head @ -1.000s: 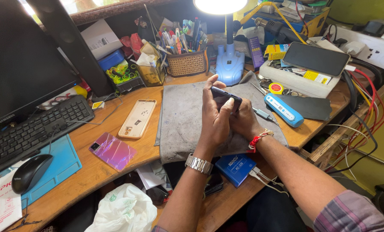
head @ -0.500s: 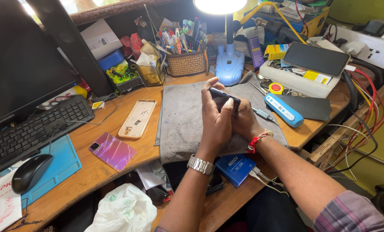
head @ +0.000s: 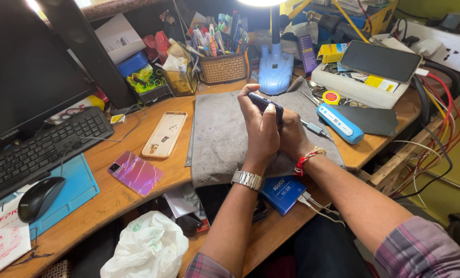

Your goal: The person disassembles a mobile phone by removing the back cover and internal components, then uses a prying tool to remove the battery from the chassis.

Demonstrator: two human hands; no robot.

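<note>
Since the earlier frame little has shifted: both hands stay clasped over the grey mat (head: 225, 139), and the dark phone (head: 265, 103) has tipped slightly, its top edge now peeking above the fingers. The left hand (head: 261, 131) has its fingers curled tight around the phone, thumb up along its near side; the right hand (head: 292, 136) presses against it from 3 o'clock, mostly hidden, fingers closed on the phone's far side. The phone sits at the centre of the wooden desk (head: 117, 195), held just above the mat. At 9 o'clock lie a cream phone case (head: 164, 134) and a pink iridescent back cover (head: 136, 172); at 12 o'clock stands a blue lamp base (head: 275, 72); at 2 o'clock a blue tool (head: 340, 123) rests beside a screwdriver (head: 315, 128). A keyboard (head: 39, 149) and mouse (head: 38, 198) occupy 8 o'clock.
</note>
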